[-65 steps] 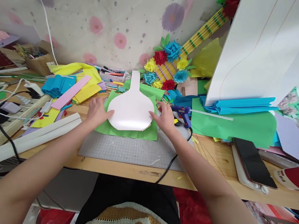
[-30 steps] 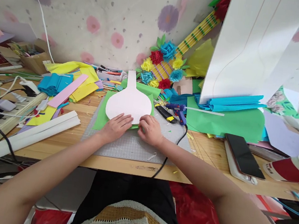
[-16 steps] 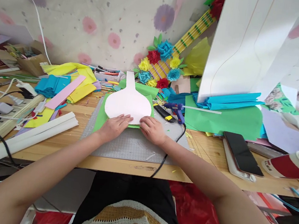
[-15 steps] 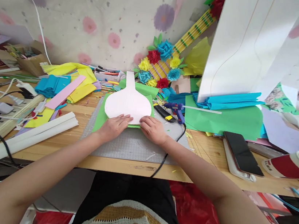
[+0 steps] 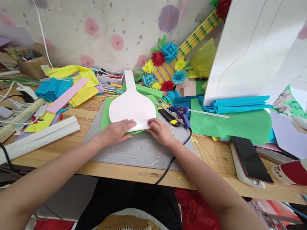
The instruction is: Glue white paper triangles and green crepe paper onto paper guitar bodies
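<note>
A white guitar-like cutout [image 5: 133,108], with a round body and a narrow neck, lies on green paper [image 5: 105,118] over a grey cutting mat [image 5: 137,152]. My left hand [image 5: 117,130] rests flat on the lower left of the cutout, fingers stretched out. At its lower right edge, my right hand [image 5: 161,132] pinches the rim with bent fingers; whether the green paper is also caught there is hard to see. Just beyond the right hand are a yellow-and-black utility knife [image 5: 170,117] and a blue glue gun [image 5: 182,115] with a white glue stick.
Behind stands a yellow paper guitar [image 5: 191,41] with paper flowers, beside a white board [image 5: 244,47] bearing a drawn outline. To the right are a phone [image 5: 251,158] and a paper cup [image 5: 301,172]. White rolled paper [image 5: 31,142] and a power strip [image 5: 5,125] lie left.
The cutout has turned slightly, its neck swinging left. My right hand has shifted a little right and gone from lying on the cutout to pinching its edge.
</note>
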`<state>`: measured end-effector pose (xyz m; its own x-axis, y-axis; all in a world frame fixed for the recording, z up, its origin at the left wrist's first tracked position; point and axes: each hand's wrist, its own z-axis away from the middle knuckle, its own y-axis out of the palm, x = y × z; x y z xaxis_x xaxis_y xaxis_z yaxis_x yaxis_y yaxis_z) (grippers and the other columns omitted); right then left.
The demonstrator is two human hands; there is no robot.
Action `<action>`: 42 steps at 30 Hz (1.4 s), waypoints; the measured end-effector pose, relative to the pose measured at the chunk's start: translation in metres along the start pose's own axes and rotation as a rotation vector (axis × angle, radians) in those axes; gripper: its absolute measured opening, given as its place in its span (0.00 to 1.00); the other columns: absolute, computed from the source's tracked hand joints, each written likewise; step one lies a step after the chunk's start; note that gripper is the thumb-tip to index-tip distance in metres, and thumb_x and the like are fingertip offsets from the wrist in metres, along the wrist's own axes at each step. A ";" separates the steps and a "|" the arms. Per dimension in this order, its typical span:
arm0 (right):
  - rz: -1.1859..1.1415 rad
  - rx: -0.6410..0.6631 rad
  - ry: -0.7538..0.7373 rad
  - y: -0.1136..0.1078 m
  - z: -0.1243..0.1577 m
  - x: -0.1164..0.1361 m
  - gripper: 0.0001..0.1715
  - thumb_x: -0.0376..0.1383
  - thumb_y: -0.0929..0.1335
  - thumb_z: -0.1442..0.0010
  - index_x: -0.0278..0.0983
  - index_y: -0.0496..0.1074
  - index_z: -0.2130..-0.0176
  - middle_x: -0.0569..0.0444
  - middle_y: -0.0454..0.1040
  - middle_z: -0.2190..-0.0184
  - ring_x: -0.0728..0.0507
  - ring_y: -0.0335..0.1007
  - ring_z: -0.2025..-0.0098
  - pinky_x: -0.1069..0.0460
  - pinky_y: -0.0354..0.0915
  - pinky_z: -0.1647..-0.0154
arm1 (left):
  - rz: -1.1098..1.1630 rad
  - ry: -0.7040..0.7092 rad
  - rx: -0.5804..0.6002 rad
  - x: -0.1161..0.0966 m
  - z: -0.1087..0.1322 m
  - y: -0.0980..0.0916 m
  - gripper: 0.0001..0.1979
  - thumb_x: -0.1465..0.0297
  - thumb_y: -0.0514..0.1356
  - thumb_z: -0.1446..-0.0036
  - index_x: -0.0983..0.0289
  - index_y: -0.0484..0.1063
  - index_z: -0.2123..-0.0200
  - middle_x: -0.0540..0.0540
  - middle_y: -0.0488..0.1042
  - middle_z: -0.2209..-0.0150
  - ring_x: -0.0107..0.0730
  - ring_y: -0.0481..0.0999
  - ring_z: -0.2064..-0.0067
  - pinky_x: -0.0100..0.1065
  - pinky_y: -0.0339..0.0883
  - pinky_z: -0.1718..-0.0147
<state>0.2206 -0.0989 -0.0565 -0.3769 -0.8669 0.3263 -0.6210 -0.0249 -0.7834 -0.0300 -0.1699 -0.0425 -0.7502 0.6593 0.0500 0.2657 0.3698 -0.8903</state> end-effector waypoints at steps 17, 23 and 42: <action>-0.122 0.037 0.085 -0.007 0.006 -0.014 0.08 0.32 0.66 0.42 0.39 0.63 0.73 0.47 0.72 0.54 0.42 0.69 0.50 0.45 0.66 0.51 | 0.008 -0.031 -0.022 -0.002 0.012 0.006 0.22 0.75 0.45 0.36 0.63 0.64 0.41 0.57 0.66 0.41 0.35 0.60 0.37 0.44 0.59 0.39; -0.013 0.046 0.050 -0.007 0.001 -0.012 0.09 0.37 0.70 0.45 0.38 0.65 0.69 0.44 0.71 0.56 0.39 0.67 0.53 0.43 0.65 0.52 | 0.025 -0.063 -0.023 -0.005 0.009 0.004 0.20 0.74 0.46 0.37 0.63 0.66 0.44 0.56 0.67 0.42 0.35 0.62 0.38 0.46 0.58 0.40; -0.082 0.009 0.094 0.001 0.000 -0.006 0.06 0.34 0.64 0.39 0.39 0.64 0.70 0.47 0.72 0.58 0.42 0.70 0.55 0.46 0.66 0.55 | -0.151 -0.145 -0.072 -0.010 -0.005 0.024 0.18 0.67 0.50 0.36 0.62 0.68 0.45 0.59 0.70 0.44 0.42 0.67 0.42 0.46 0.62 0.43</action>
<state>0.2222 -0.0933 -0.0594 -0.3882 -0.8113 0.4371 -0.6461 -0.0986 -0.7569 -0.0127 -0.1645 -0.0617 -0.8628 0.4934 0.1103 0.1819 0.5065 -0.8429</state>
